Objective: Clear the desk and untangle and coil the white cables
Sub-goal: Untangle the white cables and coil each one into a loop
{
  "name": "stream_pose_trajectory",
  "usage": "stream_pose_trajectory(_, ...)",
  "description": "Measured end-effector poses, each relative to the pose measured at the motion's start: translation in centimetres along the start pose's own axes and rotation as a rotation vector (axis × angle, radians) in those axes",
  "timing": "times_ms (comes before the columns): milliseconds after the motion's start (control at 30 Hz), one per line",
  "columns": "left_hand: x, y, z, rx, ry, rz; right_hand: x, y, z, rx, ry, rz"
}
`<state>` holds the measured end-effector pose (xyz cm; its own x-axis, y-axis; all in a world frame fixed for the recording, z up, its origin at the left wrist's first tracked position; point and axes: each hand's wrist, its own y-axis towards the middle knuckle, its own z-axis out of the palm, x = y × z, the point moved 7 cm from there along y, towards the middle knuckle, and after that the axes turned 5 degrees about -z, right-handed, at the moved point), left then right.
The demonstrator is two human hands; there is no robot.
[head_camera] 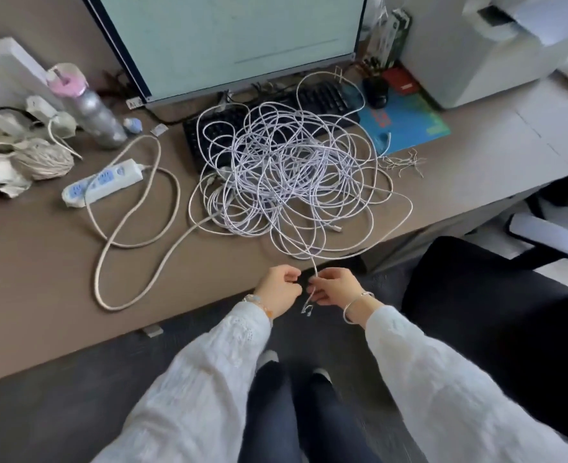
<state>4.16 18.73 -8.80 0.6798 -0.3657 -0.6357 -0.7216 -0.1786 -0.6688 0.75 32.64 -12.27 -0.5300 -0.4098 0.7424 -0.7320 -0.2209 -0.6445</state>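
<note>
One free end hangs below the right hand (334,287), which pinches the strand leading from the white cables (289,172) heaped on the worktop (42,255); best draw it out slowly, feeding loops loose. The left hand (281,285) is curled, seemingly holding nothing, though blur hides its fingertips.

The brown desk (42,255) holds a big tangle of white cables (289,175) in the middle. At nine o'clock lie a power strip (103,182) and a bottle (90,106).
</note>
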Motion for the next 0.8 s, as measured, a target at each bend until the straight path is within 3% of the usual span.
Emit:
stream_pose_trajectory(100,0.2,-1.2,1.0,0.039,0.083,-0.014,3.7,-2.7,-0.9,0.122,0.336,-0.015)
stream_pose_trajectory(200,-0.3,-2.3,1.3,0.057,-0.015,-0.012,7.5,-3.9,-3.0,0.17,0.549,-0.062)
stream_pose_trajectory(400,-1.5,-4.0,-2.1,-0.109,-0.089,0.081,11.7,-2.6,-9.3,-0.047,0.749,-0.095)
stream_pose_trajectory(467,-2.1,-4.8,-3.6,-0.138,-0.107,0.117,11.8,-2.5,-10.9,-0.169,0.616,-0.102)
stream_pose_trajectory(500,-2.7,-5.5,-4.3,-0.153,-0.123,0.148,11.8,-2.9,-11.6,-0.239,0.429,-0.119)
stream_pose_trajectory(567,-4.7,-7.0,-5.7,-0.175,-0.119,0.22,13.3,-4.3,-12.1,-0.395,-0.173,-0.271)
stream_pose_trajectory(600,-5.8,-7.7,-6.3,-0.183,-0.104,0.249,15.1,-5.6,-10.9,-0.383,-0.404,-0.473)
stream_pose_trajectory(667,-8.2,-8.8,-7.3,-0.182,-0.091,0.285,17.1,-8.1,-6.4,-0.115,-0.6,-0.804)
stream_pose_trajectory(733,-10.3,-9.8,-8.4,-0.189,-0.103,0.326,17.5,-9.7,-3.1,0.155,-0.616,-0.873)
stream_pose_trajectory(800,-11.5,-10.4,-9.6,-0.205,-0.146,0.35,18.6,-10.5,-2.2,0.173,-0.632,-0.96)
